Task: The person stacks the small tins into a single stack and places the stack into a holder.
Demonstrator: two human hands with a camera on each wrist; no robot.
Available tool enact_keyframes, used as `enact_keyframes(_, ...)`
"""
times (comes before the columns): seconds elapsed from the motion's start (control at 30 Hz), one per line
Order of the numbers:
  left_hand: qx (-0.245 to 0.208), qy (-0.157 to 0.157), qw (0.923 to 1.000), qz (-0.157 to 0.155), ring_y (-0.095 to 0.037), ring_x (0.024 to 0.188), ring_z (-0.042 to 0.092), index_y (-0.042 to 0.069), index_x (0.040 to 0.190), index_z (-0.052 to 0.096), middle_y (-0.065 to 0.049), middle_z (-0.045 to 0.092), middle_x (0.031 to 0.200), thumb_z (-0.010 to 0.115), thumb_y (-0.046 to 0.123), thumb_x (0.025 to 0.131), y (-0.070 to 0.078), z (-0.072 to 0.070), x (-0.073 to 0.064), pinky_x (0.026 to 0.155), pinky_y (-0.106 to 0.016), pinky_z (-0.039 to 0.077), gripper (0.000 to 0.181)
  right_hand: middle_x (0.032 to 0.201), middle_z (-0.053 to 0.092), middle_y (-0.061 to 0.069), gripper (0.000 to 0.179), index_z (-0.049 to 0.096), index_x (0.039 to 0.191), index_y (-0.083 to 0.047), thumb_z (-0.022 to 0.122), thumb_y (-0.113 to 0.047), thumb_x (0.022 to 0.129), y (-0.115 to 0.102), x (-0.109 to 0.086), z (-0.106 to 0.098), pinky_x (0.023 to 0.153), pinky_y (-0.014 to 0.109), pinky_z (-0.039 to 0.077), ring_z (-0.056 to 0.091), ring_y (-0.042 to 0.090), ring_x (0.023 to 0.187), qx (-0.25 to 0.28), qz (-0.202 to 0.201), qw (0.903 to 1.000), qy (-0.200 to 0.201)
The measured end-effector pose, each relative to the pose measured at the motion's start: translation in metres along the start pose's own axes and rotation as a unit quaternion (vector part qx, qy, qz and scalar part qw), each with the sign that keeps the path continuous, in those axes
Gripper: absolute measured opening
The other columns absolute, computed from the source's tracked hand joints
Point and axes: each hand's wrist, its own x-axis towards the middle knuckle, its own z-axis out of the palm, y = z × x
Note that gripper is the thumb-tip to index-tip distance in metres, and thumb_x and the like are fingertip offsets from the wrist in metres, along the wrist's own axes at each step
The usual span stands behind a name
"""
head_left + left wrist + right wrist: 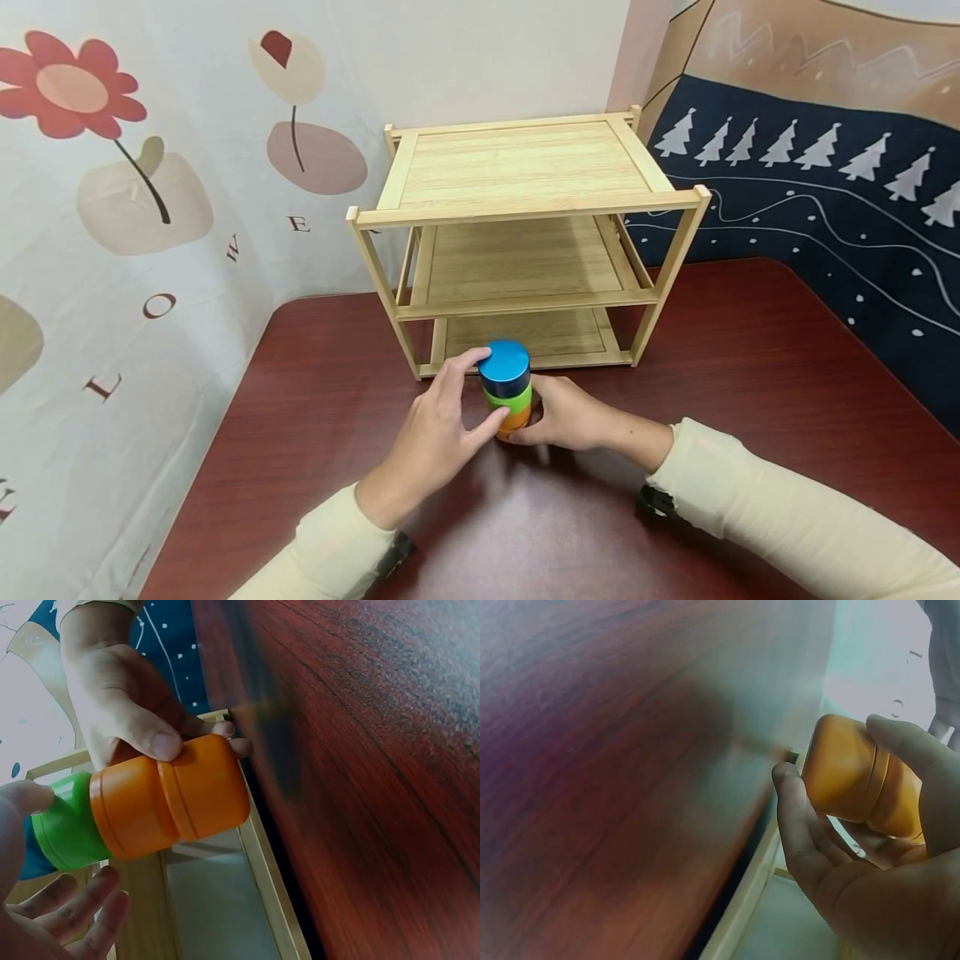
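Note:
Both hands are on a stacked round container (504,364) with a shiny blue top, a dark blue side, a green section and orange sections below. My right hand (572,414) grips the orange lower part (206,787), its thumb on one side and its fingers round the other. My left hand (435,427) holds the upper part, with a fingertip at the blue top and the thumb on the green section (71,825). Its other fingers spread apart from the container in the left wrist view. The container's base shows a gap above the table in that view.
A light wooden rack (525,204) with three shelves stands just behind the container. Dark red wood makes up the tabletop (750,392). Printed cloths (187,275) hang along the left, back and right sides.

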Motion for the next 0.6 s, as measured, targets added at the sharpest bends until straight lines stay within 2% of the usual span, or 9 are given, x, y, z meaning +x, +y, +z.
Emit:
enact_keyframes(0.17, -0.001, 0.007, 0.9999, 0.013, -0.029, 0.106, 0.070, 0.012, 0.145, 0.038, -0.011, 0.057, 0.134, 0.084, 0.022, 0.081, 0.002, -0.002, 0.001, 0.086, -0.041, 0.058, 0.080, 0.097, 0.069, -0.001, 0.046, 0.062, 0.117, -0.011, 0.085, -0.020, 0.078, -0.006, -0.002, -0.004, 0.073, 0.024, 0.055, 0.063, 0.009, 0.080, 0.006, -0.012, 0.9999, 0.008)
enact_keyframes(0.4, 0.006, 0.019, 0.9989, 0.043, -0.029, 0.105, 0.071, 0.010, 0.147, 0.035, -0.011, 0.056, 0.138, 0.085, 0.022, 0.080, 0.005, -0.008, 0.006, 0.085, -0.040, 0.059, 0.084, 0.100, 0.069, 0.002, 0.048, 0.062, 0.118, -0.009, 0.085, -0.016, 0.077, -0.015, -0.005, -0.014, 0.077, 0.039, 0.058, 0.063, 0.012, 0.084, -0.004, -0.033, 0.9991, 0.027)
enact_keyframes(0.6, 0.014, 0.025, 0.9975, 0.065, -0.030, 0.101, 0.072, 0.010, 0.148, 0.033, -0.013, 0.056, 0.138, 0.088, 0.021, 0.076, 0.007, -0.013, 0.009, 0.082, -0.039, 0.060, 0.091, 0.104, 0.069, 0.002, 0.047, 0.062, 0.119, -0.009, 0.084, -0.018, 0.078, -0.022, -0.007, -0.018, 0.080, 0.042, 0.058, 0.063, 0.011, 0.087, -0.007, -0.041, 0.9986, 0.033)
